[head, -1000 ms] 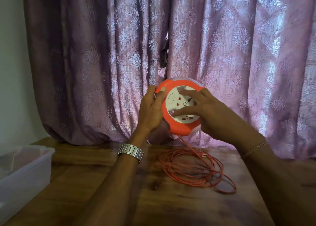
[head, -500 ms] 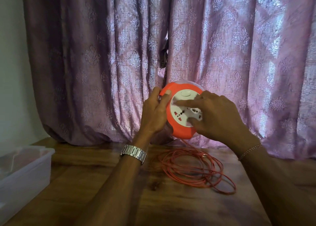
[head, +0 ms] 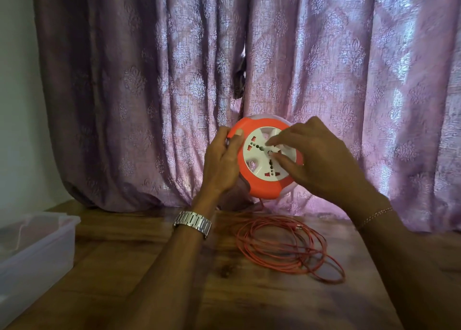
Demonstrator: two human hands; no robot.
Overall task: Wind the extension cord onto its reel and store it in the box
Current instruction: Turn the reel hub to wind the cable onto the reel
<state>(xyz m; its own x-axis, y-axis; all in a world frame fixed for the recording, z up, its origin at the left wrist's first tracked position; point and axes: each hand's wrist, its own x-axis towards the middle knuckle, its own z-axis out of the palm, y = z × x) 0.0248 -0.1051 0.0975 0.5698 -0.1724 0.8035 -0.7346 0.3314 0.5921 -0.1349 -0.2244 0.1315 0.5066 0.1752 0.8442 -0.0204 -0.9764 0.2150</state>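
An orange reel (head: 262,188) with a white socket face (head: 259,165) is held upright above the wooden table (head: 224,294), in front of the curtain. My left hand (head: 222,162) grips the reel's left rim, thumb on the orange edge. My right hand (head: 316,160) reaches in from the right, with index fingertip and thumb tip touching the white face near its centre. The orange cord (head: 287,248) hangs from the reel's underside and lies in a loose coil on the table below. A translucent plastic box (head: 37,245) stands open at the left edge.
A purple patterned curtain (head: 149,80) hangs right behind the reel and drapes onto the table's back edge. A pale wall (head: 17,105) is at the far left. Bare wood lies between the box and the coil.
The white socket face has turned, its sockets now at other angles. My right hand's fingers have shifted across the face towards the centre. The left hand keeps its grip.
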